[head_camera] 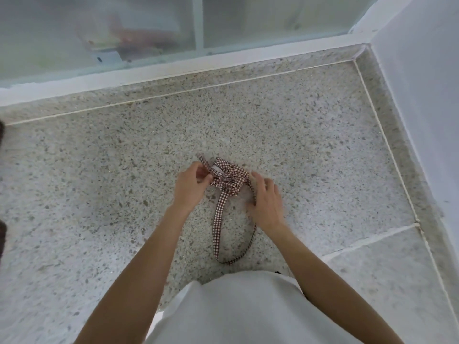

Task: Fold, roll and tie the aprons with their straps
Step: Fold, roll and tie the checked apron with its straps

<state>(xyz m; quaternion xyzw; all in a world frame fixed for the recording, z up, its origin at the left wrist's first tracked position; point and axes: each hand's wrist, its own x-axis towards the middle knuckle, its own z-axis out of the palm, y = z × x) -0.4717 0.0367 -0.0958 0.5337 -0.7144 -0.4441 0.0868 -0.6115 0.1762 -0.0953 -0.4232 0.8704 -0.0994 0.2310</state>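
Observation:
A small rolled apron (229, 177) in red-and-white check lies on the speckled floor at the centre. One long strap (218, 219) runs from the roll toward me and loops back up under my right hand. My left hand (190, 186) pinches a short strap end at the roll's left side. My right hand (264, 202) hovers just right of the roll, blurred, with its fingers spread and relaxed over the strap; whether it touches the strap is unclear.
The terrazzo floor (99, 194) spreads all around. A frosted glass partition with a white frame (198, 26) runs along the far side. A white wall (427, 120) closes the right. Dark fabric (2, 234) shows at the left edge.

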